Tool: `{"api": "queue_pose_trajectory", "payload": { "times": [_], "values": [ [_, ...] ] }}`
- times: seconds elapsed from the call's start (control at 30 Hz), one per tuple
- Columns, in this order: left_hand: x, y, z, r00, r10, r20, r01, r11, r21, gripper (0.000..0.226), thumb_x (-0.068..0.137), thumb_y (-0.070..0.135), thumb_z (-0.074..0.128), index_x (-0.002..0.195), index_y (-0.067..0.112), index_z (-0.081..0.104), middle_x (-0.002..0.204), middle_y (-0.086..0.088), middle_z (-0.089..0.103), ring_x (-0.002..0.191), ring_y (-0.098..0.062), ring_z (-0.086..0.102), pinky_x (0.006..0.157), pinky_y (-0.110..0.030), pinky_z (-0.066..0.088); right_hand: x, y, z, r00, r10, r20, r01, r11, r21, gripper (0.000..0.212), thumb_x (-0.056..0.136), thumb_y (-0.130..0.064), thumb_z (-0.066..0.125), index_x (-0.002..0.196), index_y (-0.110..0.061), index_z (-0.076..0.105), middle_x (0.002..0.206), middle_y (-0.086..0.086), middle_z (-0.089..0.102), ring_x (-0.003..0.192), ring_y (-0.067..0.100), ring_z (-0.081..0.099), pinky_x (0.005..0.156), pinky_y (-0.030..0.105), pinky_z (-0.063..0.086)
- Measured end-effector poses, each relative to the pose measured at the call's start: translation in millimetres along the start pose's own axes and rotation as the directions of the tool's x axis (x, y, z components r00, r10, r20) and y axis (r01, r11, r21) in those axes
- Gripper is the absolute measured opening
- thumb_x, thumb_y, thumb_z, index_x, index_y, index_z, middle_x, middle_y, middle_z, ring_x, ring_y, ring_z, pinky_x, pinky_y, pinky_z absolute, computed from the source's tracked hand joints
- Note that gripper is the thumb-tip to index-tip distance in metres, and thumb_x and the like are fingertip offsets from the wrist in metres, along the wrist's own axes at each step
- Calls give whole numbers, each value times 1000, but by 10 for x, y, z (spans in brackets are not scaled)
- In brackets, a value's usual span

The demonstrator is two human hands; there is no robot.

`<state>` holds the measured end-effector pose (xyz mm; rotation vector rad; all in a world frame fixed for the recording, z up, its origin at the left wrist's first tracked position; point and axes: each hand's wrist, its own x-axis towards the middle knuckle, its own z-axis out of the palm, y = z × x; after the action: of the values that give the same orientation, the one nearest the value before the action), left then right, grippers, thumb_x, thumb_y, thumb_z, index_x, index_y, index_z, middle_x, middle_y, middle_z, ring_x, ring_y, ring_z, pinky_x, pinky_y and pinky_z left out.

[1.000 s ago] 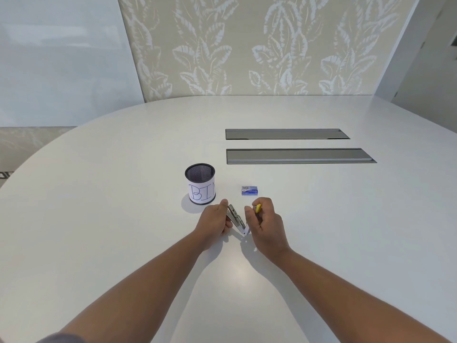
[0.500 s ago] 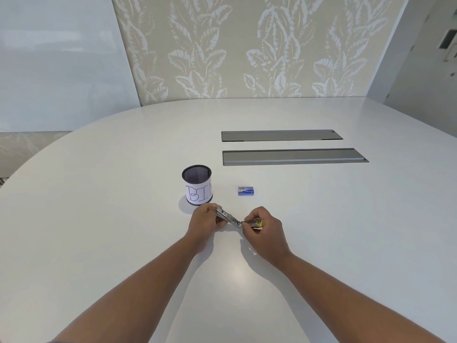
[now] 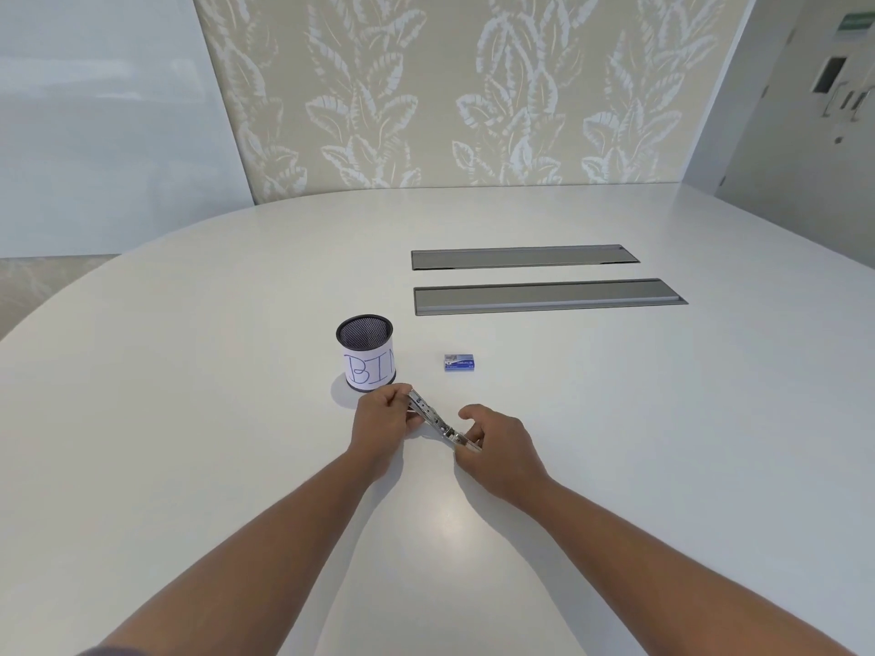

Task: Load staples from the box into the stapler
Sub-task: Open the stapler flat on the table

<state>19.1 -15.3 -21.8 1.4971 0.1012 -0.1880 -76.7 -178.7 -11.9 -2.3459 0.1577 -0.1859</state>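
A small metal stapler (image 3: 435, 421) lies swung open between my two hands, low over the white table (image 3: 236, 371). My left hand (image 3: 386, 419) grips its upper-left end. My right hand (image 3: 492, 442) pinches the lower-right end, with its index finger raised clear of the stapler. The stapler's yellow part is hidden under my right fingers. A small blue staple box (image 3: 459, 362) sits closed on the table, a short way beyond my hands and apart from them.
A black mesh cup (image 3: 365, 352) with a paper label reading "BIN" stands just beyond my left hand. Two long grey cable hatches (image 3: 544, 295) are set into the table further back. A leaf-patterned wall rises behind the table.
The stapler has been swung further open, from a steep tilt to a long flat line. My hands have spread apart, and the yellow part has gone under my right fingers.
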Motion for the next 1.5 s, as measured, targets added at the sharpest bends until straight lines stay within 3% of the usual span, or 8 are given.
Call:
{"api": "queue_pose_trajectory", "payload": {
  "times": [0.2, 0.4, 0.53, 0.77, 0.9, 1.03, 1.2, 1.5],
  "values": [
    [-15, 23, -29, 996, 25, 85, -28, 999, 31, 34, 100, 6, 56, 79, 25, 76, 75, -1, 69, 58, -7, 62, 66, -18, 58, 1, -97, 35, 996, -77, 49, 83, 985, -148, 55, 82, -27, 61, 137, -25, 56, 93, -8, 63, 91, 17, 61, 82, 32, 50],
    [2, 46, 41, 989, 137, 63, -150, 941, 304, 28, 96, 8, 61, 122, 12, 66, 97, -4, 68, 66, -15, 66, 64, -24, 56, 24, -160, 57, 989, -95, 111, 121, 956, -268, 51, 81, -33, 52, 132, -31, 45, 80, -2, 65, 78, 26, 63, 72, 41, 55],
    [45, 54, 115, 952, 254, 168, -305, 785, 540, 23, 93, 9, 58, 106, 21, 73, 101, 9, 71, 89, -17, 66, 83, -30, 53, 37, -142, 108, 987, -110, 113, 141, 937, -320, 49, 80, -35, 48, 128, -32, 39, 69, -3, 61, 67, 29, 60, 64, 39, 54],
    [185, 61, 121, 910, 272, 313, -414, 636, 651, 20, 89, 5, 58, 77, 20, 64, 85, 4, 56, 77, -3, 44, 76, -26, 38, 90, -113, 158, 990, -96, 107, 131, 909, -395, 60, 80, -43, 44, 138, -32, 32, 64, -9, 47, 66, 28, 53, 58, 34, 38],
    [233, 49, 91, 932, 180, 314, -348, 685, 640, 28, 95, 17, 59, 119, 23, 73, 115, 10, 64, 106, -7, 56, 93, -23, 40, 120, -110, 187, 992, -93, 82, 120, 891, -438, 64, 82, -42, 43, 144, -31, 30, 63, -10, 42, 64, 26, 49, 57, 34, 35],
    [229, 92, 91, 946, 127, 298, -266, 830, 490, 17, 95, 33, 63, 99, 26, 78, 104, 14, 74, 98, -9, 66, 84, -35, 54, 117, -107, 237, 995, -92, 44, 102, 879, -465, 68, 84, -40, 41, 151, -30, 30, 66, -9, 43, 66, 25, 48, 59, 33, 34],
    [240, 97, 154, 956, 138, 260, -257, 820, 511, 17, 91, 30, 71, 103, 20, 79, 111, 9, 75, 109, -10, 66, 99, -32, 50, 120, -97, 246, 996, -79, 34, 85, 878, -471, 70, 85, -38, 39, 154, -28, 30, 65, -10, 43, 65, 22, 49, 56, 32, 31],
    [259, 74, 165, 960, 149, 237, -258, 800, 541, 14, 89, 25, 73, 100, 18, 80, 107, 9, 75, 104, -8, 67, 96, -28, 50, 139, -94, 265, 997, -64, 40, 75, 882, -465, 67, 85, -36, 40, 152, -28, 34, 69, -9, 47, 66, 21, 49, 55, 32, 31]
  ]
}}
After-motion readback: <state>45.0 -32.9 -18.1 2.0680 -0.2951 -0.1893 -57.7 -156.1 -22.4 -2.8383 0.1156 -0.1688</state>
